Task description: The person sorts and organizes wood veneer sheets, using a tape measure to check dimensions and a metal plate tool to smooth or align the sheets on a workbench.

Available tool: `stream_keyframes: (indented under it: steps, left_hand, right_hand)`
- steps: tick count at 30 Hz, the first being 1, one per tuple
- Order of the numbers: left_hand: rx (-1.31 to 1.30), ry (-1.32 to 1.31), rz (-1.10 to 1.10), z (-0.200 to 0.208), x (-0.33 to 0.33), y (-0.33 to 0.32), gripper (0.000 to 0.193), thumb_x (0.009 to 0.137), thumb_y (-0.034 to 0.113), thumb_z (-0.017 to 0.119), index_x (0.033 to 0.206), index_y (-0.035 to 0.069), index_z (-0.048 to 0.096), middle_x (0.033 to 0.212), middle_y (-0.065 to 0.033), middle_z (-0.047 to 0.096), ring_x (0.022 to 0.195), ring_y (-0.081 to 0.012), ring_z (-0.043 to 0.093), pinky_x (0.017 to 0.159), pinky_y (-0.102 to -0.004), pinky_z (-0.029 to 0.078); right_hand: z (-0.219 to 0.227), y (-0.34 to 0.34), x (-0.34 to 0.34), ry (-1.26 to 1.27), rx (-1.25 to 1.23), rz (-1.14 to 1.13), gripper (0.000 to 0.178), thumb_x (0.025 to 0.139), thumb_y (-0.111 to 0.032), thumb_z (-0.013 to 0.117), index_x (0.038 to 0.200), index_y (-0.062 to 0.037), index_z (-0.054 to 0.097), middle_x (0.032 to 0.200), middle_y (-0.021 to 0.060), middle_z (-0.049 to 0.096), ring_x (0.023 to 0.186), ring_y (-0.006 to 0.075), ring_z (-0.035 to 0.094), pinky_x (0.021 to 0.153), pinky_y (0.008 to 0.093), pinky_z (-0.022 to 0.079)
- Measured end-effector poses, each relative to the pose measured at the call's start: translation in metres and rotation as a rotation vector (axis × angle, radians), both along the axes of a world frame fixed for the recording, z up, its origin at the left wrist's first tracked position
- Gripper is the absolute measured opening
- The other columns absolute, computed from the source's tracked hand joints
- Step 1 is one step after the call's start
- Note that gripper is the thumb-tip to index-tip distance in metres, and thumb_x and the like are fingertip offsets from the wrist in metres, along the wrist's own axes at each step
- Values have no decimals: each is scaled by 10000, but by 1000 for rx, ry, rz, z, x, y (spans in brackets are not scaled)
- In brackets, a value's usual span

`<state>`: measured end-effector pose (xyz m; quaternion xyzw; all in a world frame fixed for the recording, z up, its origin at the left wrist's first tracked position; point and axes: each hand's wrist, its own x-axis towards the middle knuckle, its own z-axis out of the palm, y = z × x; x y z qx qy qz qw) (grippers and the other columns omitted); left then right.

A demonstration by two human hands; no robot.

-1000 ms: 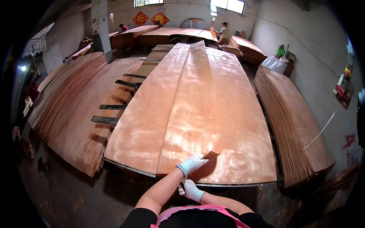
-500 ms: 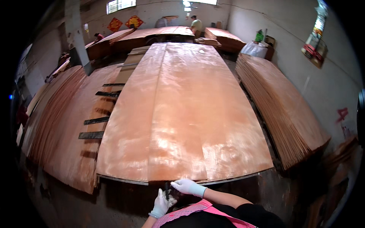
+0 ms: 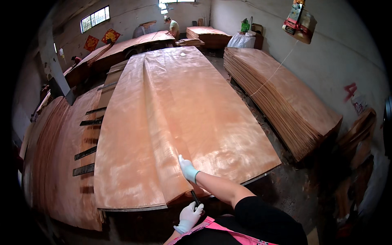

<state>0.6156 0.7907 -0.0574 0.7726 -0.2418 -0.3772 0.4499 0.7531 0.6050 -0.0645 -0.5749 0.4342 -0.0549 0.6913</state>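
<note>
A large reddish-tan wood veneer sheet (image 3: 196, 106) covers the long stack in front of me. A raised ridge (image 3: 153, 110) runs along its length, and its near end lifts off the stack. My right hand (image 3: 188, 169), in a white glove with a pale blue cuff, lies against the right side of this ridge, fingers stretched out. Below the near edge, my gloved left hand (image 3: 190, 217) is closed around a slim dark tool (image 3: 195, 198). The tool's tip reaches the lifted veneer; its exact kind is unclear.
Veneer stacks stand at left (image 3: 61, 163) and right (image 3: 281, 94). Dark bars (image 3: 85, 169) stick out from the main stack's left side. A person (image 3: 173, 27) stands by a far stack. A pillar (image 3: 55, 65) rises at left, and a cord (image 3: 277, 69) hangs at right.
My right hand has moved from the near edge up onto the veneer, where a ridge now rises. My left hand has shifted right with the dark tool. The view has turned right.
</note>
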Motion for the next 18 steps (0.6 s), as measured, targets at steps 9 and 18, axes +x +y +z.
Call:
stream_keyframes:
  steps: [9,18]
  left_hand:
    - [30,388,245,-43,-43,-17,352,994,241,501,1231,-12,558,906,-116,701,775,-157,674,707,-295,556]
    - [-136,440,562,-46,-106,-95,333,1001,190,475,1233,-43,529,903,-152,692,799,-193,670,730,-299,548]
  right_hand:
    - [-28,-160,-92,-62,-259,36,624,952,-504,442,975,82,658,830,198,672,788,270,632,762,377,470]
    - [-36,-285,-174,-44,-464,34,584,979,-468,407,917,54,661,822,217,674,766,306,644,734,399,474]
